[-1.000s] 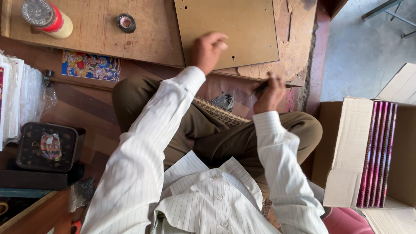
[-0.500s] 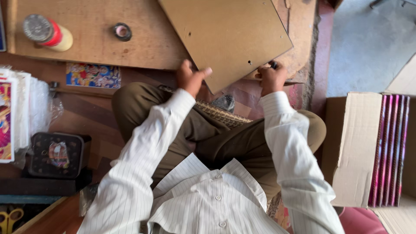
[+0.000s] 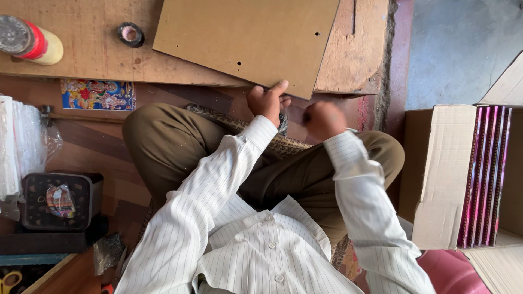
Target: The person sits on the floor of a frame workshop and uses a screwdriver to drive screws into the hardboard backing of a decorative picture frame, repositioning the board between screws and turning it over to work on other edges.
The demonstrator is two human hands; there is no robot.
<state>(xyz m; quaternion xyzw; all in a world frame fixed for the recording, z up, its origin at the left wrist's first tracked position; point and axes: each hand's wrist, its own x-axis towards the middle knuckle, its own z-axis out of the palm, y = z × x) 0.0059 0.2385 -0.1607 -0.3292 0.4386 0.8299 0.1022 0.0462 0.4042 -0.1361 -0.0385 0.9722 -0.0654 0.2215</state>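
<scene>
Two hands: left hand (image 3: 267, 100) pinches brown board's (image 3: 248, 38) corner; right hand (image 3: 324, 120) blurred, grip unclear.

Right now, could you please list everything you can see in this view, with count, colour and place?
flat brown hardboard sheet with small holes: one, brown, on the wooden work board at top centre, near corner gripped
wooden work board: one, tan, across the top
roll of black tape: one, black, on the board
yellow bottle with red band: one, top left
colourful picture card: one, below the board
black patterned box: one, left
open cardboard carton: one, right
pink-edged flat items: several, upright in the carton
left hand: pinching the sheet's corner
right hand: blurred, beside the left, grip unclear
</scene>
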